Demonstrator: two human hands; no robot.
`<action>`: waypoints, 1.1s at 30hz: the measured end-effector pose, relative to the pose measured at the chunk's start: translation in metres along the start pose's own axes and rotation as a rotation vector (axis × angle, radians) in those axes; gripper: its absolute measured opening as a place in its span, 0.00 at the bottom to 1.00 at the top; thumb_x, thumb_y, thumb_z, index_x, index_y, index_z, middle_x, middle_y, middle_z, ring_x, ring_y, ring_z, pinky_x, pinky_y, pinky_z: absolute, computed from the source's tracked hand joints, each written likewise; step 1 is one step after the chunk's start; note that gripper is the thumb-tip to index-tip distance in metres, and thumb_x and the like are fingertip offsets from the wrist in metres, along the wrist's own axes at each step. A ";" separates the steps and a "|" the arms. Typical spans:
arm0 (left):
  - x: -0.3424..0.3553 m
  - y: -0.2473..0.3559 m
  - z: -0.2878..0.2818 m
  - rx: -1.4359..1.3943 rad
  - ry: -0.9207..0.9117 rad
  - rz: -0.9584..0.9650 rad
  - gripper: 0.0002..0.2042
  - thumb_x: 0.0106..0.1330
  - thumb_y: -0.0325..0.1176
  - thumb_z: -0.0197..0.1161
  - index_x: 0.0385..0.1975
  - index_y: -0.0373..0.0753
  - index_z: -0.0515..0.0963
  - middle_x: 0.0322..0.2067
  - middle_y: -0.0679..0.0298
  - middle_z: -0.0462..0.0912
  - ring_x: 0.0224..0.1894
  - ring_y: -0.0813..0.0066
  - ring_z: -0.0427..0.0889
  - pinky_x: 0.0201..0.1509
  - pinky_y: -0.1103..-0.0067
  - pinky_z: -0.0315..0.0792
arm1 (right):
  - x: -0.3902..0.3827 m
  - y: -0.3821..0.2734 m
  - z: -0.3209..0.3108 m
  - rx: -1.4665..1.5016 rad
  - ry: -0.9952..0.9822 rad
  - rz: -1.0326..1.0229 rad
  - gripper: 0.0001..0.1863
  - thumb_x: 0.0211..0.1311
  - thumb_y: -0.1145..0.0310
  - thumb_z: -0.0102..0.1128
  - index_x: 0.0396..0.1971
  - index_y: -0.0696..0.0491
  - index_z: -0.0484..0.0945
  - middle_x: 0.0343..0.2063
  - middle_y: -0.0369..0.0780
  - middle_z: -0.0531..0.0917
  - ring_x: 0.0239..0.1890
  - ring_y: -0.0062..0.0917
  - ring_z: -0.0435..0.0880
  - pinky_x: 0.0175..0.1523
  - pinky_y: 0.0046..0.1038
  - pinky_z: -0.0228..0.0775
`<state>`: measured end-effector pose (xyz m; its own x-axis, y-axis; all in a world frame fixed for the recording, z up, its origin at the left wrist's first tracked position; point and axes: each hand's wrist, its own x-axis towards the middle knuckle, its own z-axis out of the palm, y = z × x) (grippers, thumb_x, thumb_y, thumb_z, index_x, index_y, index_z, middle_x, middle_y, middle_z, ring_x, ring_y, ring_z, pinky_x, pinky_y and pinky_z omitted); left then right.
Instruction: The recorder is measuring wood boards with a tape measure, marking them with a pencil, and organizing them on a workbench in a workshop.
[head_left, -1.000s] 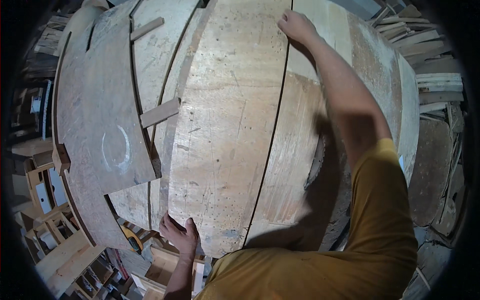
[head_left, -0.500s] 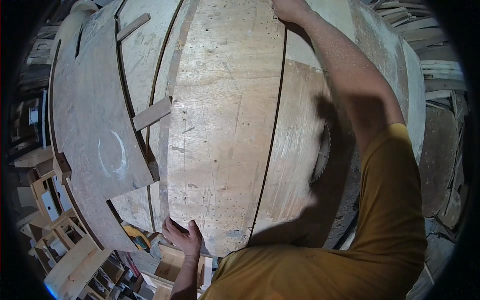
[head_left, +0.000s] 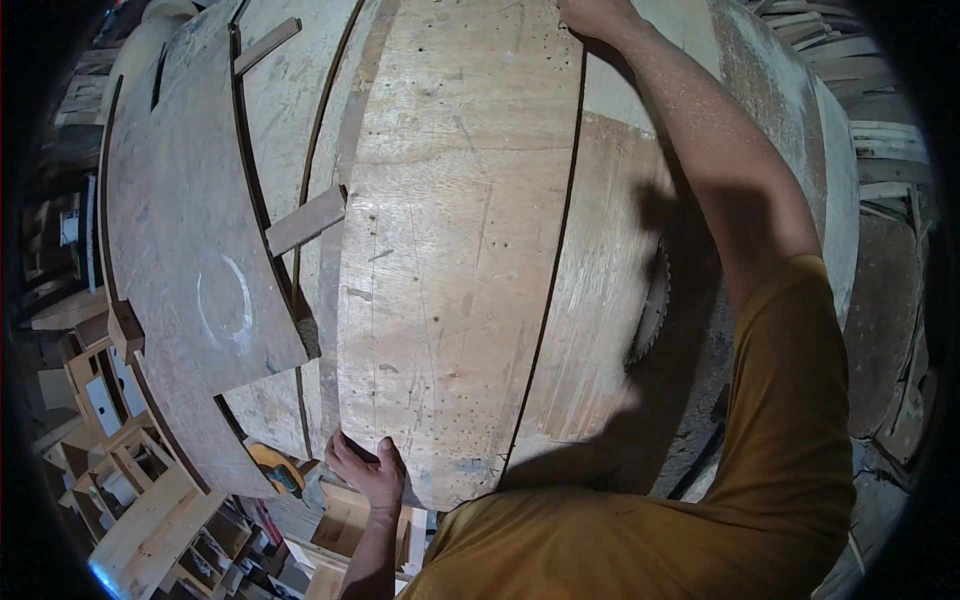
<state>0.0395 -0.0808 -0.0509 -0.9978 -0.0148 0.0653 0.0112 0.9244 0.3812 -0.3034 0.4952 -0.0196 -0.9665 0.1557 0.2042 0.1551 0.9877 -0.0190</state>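
Note:
A long plywood board, dotted with small holes, lies lengthwise in front of me on a wooden saw table. My left hand grips its near left corner, fingers bent over the edge and thumb raised. At the far end, my right hand is closed at the board's right edge; its fingers are partly cut off by the top of the picture. A toothed circular saw blade sticks up through the table surface, right of the board and apart from it, in the shadow of my right arm.
Left of the board lie a grey wooden panel and a short wood strip. A yellow tool sits by the near left edge. Wooden box frames stand lower left; stacked offcuts lie far right.
The view has shifted slightly, with the board and saw blade appearing a little further right. Both hands keep their places on the board.

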 end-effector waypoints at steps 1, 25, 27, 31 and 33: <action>0.000 0.000 0.000 -0.035 -0.005 -0.023 0.38 0.59 0.58 0.61 0.59 0.32 0.63 0.51 0.45 0.64 0.54 0.47 0.64 0.59 0.56 0.58 | 0.000 0.000 0.002 0.013 0.011 -0.011 0.09 0.48 0.74 0.56 0.27 0.61 0.82 0.29 0.56 0.83 0.36 0.48 0.84 0.42 0.44 0.77; -0.004 -0.055 -0.043 -0.089 -0.130 0.290 0.34 0.46 0.43 0.76 0.53 0.35 0.72 0.48 0.49 0.71 0.53 0.49 0.67 0.58 0.61 0.62 | -0.536 -0.272 -0.102 1.131 -0.943 -0.041 0.14 0.62 0.62 0.59 0.31 0.59 0.80 0.26 0.44 0.83 0.27 0.27 0.83 0.36 0.31 0.75; -0.002 -0.060 -0.042 -0.115 -0.115 0.282 0.34 0.45 0.43 0.76 0.52 0.35 0.73 0.48 0.50 0.71 0.53 0.50 0.67 0.58 0.62 0.62 | -0.542 -0.292 -0.100 1.214 -0.974 0.355 0.17 0.65 0.62 0.55 0.26 0.63 0.77 0.20 0.45 0.82 0.20 0.27 0.83 0.27 0.31 0.75; 0.002 -0.065 -0.040 -0.271 -0.171 0.245 0.33 0.45 0.42 0.77 0.52 0.35 0.74 0.47 0.51 0.71 0.52 0.52 0.67 0.58 0.63 0.63 | -0.543 -0.298 -0.101 1.260 -0.973 0.421 0.14 0.66 0.67 0.54 0.25 0.62 0.75 0.18 0.39 0.80 0.17 0.21 0.81 0.21 0.25 0.73; 0.003 -0.066 -0.040 -0.267 -0.212 0.230 0.32 0.46 0.42 0.76 0.52 0.36 0.74 0.47 0.51 0.71 0.52 0.53 0.67 0.58 0.64 0.63 | -0.546 -0.298 -0.101 1.276 -0.968 0.416 0.13 0.66 0.67 0.55 0.25 0.62 0.75 0.19 0.39 0.81 0.18 0.20 0.81 0.22 0.23 0.73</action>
<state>0.0388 -0.1576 -0.0391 -0.9584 0.2853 -0.0043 0.2243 0.7628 0.6065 0.1987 0.1148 -0.0271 -0.7411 -0.1373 -0.6572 0.6345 0.1768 -0.7525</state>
